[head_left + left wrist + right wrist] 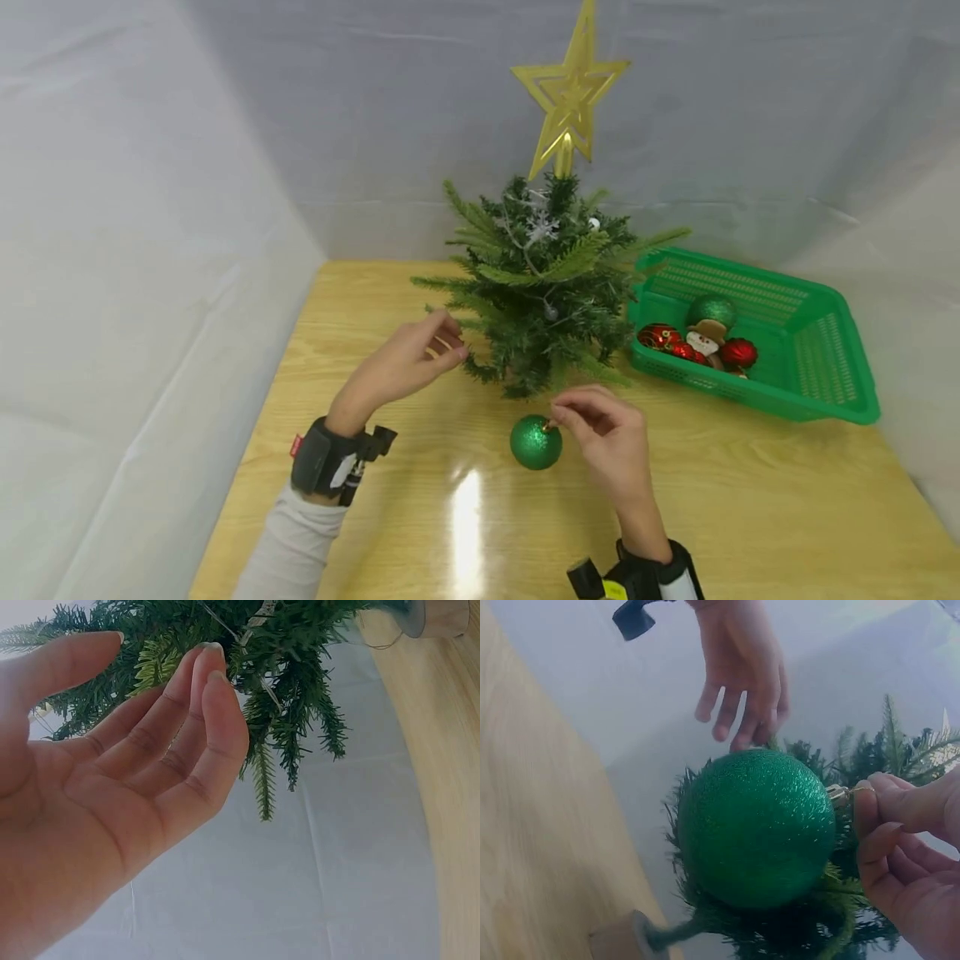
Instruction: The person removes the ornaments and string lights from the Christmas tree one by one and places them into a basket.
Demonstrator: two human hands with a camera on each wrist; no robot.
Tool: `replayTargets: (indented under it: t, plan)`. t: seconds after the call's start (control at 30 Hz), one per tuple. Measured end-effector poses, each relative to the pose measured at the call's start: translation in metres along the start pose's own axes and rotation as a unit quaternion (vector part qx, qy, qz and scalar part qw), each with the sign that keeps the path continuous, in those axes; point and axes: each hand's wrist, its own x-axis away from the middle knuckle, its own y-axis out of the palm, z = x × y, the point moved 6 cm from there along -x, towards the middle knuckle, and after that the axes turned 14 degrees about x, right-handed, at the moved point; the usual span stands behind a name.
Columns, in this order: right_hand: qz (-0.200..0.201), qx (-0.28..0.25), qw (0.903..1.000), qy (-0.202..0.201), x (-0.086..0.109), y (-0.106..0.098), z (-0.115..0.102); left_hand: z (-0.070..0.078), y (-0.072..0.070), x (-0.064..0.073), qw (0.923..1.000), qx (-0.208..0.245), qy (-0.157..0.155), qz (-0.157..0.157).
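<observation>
Green glitter covers the bauble (536,443), held just in front of the tree (525,350). On my feed, the right hand (603,437) pinches its thin gold loop (862,789); the left hand (408,358) is relaxed, empty, at the tree's left. I judge a loosened pinch could drop it.

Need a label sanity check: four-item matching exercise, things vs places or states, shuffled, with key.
Things
1. Gold star
2. Nearer green ball
3. Brown-hatted figure
4. Left hand

Places/states
A. Pinched at its loop by the right hand
B. By the tree, holding nothing
C. Atop the tree
D. Inside the green basket

Pairs: 1-C, 2-A, 3-D, 4-B
</observation>
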Motion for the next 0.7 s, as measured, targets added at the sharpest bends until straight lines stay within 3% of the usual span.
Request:
replayTargets:
  t: [0.2,0.3,0.4,0.53,0.63,0.7]
  plan:
    - [0.005,0.011,0.9986,0.052,0.001,-0.013,-0.004,-0.001,-0.001,0.001,1.0000,0.000,0.005,0.000]
    - [0.008,-0.012,0.9965,0.082,0.000,-0.024,-0.008,-0.001,0.000,0.001,0.9999,0.001,0.011,-0.002]
    - [0.010,-0.070,0.9948,0.073,-0.001,-0.036,-0.015,0.000,0.000,0.001,0.9999,0.004,0.014,-0.003]
    - [0.018,-0.153,0.9878,0.022,-0.004,-0.057,-0.025,0.001,-0.001,0.001,0.9999,0.006,0.016,-0.001]
    - [0.032,-0.156,0.9872,-0.007,-0.007,-0.077,-0.023,0.002,-0.001,0.002,0.9999,0.005,0.016,-0.001]
    - [0.043,-0.122,0.9915,-0.005,-0.009,-0.094,-0.017,0.001,-0.001,0.002,0.9999,0.005,0.015,-0.003]
